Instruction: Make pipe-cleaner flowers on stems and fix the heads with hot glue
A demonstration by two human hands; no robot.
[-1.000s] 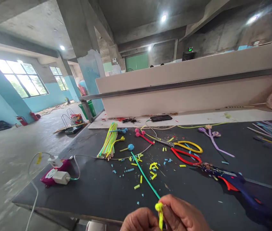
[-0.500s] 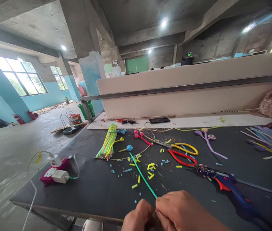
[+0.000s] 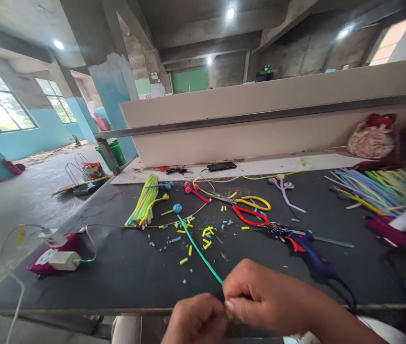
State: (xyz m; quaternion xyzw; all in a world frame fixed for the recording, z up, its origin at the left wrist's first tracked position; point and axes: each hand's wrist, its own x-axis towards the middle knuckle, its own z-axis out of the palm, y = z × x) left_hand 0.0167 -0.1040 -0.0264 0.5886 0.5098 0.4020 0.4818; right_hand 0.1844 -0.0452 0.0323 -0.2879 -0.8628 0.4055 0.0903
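**Concrete hall, with a dark worktable (image 3: 124, 277) strewn with yellow and blue cuttings (image 3: 207, 245)**

Head view: blue-painted lower walls (image 3: 12, 138) and bright windows (image 3: 0, 107) stand at the far left. A pale panel (image 3: 224, 141) crossed by a grey rail (image 3: 188, 125) closes off the table's far side.

At the near edge, right of the middle, the left hand (image 3: 197, 317) and the right hand (image 3: 256, 296) meet, fingers curled tight. Both are closed on a yellow piece (image 3: 229, 315); only a sliver of it shows below the right thumb, and the left hand is slightly blurred. A green stem (image 3: 201, 253) runs from mid-table to the right hand's knuckles; whether it is gripped or merely covered there, I cannot tell.

Farther left lies a bundle of stems (image 3: 143, 200), mostly yellow and green, with a blue ball (image 3: 177, 208) on a yellow stem to its right. Beyond the cuttings are a pink-knobbed piece (image 3: 200, 194) and scissors (image 3: 236, 201) with one yellow and one red handle. A dark blue glue gun (image 3: 310, 255) lies to the right, its nozzle beside the red handle. A purple knobbed piece (image 3: 288, 197) rests farther off, and loose stems (image 3: 375, 191) spread at the far right. A purple power strip (image 3: 69, 242) with chargers (image 3: 62, 261) sits near the left edge.
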